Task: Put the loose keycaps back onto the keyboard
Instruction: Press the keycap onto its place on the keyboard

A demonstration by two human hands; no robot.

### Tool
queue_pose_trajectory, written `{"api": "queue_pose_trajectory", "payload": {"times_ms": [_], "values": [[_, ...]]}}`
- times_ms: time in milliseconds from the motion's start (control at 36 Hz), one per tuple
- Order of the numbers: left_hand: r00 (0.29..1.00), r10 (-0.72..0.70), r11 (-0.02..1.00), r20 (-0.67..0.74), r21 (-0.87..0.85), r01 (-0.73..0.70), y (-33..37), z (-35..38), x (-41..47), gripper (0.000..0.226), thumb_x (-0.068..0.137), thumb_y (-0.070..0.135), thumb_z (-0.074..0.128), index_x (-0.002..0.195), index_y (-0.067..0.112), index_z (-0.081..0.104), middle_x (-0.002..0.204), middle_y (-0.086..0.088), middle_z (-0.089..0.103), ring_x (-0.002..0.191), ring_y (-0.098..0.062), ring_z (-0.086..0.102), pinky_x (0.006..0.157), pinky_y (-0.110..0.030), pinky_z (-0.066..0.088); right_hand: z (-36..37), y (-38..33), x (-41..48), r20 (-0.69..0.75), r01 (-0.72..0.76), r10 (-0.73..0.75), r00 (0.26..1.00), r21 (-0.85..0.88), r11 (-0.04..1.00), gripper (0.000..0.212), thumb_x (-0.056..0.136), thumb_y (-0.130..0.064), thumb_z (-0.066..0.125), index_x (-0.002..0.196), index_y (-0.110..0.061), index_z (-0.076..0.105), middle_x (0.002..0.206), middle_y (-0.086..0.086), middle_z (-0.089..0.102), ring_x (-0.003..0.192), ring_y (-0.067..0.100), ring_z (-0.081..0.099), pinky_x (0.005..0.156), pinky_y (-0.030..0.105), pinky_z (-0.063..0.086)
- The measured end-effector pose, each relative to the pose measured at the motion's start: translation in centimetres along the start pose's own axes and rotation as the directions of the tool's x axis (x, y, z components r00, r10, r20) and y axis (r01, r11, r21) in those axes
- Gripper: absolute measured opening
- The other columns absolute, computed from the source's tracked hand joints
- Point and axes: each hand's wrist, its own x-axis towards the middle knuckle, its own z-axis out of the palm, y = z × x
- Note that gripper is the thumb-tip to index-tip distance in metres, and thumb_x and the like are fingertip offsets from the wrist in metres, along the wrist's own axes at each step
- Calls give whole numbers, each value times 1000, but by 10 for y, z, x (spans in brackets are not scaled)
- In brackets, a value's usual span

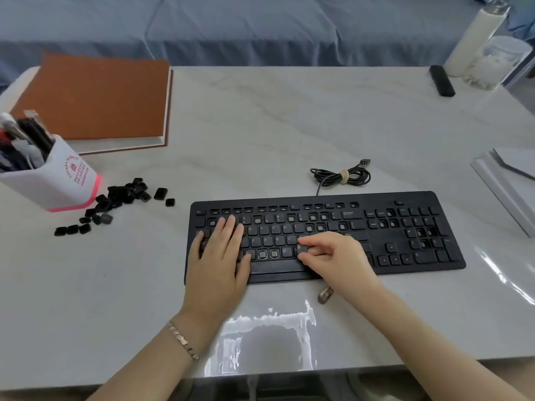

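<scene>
A black keyboard (405, 244) lies on the white marble table, with several bare key sockets showing among its keys. My left hand (221, 256) lies flat on the keyboard's left side, fingers straight. My right hand (333, 254) pinches a black keycap (302, 249) between thumb and fingers, just over the bottom letter row near the middle. A pile of loose black keycaps (121, 199) lies on the table to the left of the keyboard.
A white pen holder (62, 180) stands beside the keycap pile, with a brown book (95, 96) behind it. The keyboard's coiled cable (341, 176) lies behind the keyboard. A small metal object (325, 295) sits at the keyboard's front edge. Bottles stand far right; white books (509, 180) lie on the right.
</scene>
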Motion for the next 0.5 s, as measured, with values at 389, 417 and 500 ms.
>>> {"api": "queue_pose_trajectory", "payload": {"times_ms": [389,417,500], "values": [[998,-58,998,-36,-14,57,-4,3,-3,68,78,56,48,128,10,57,139,-1,50,134,-15,35,110,-46,23,22,3,12,3,263,-268,963,-210,942,18,81,-15,70,98,-19,72,92,-21,49,79,-9,42,77,-2,27],[998,-56,998,-42,-12,55,-5,3,-3,68,78,57,49,127,10,57,139,-1,51,134,-15,36,109,-46,23,25,3,12,13,272,-276,961,-221,937,19,81,-15,70,99,-18,72,92,-19,49,83,-7,43,78,-3,25],[997,-49,999,-55,0,49,-5,4,-4,68,79,57,48,127,10,58,139,-1,51,133,-17,39,109,-47,24,32,3,14,20,302,-308,951,-270,914,19,80,-14,70,99,-15,73,93,-14,49,97,3,43,83,-5,22]]}}
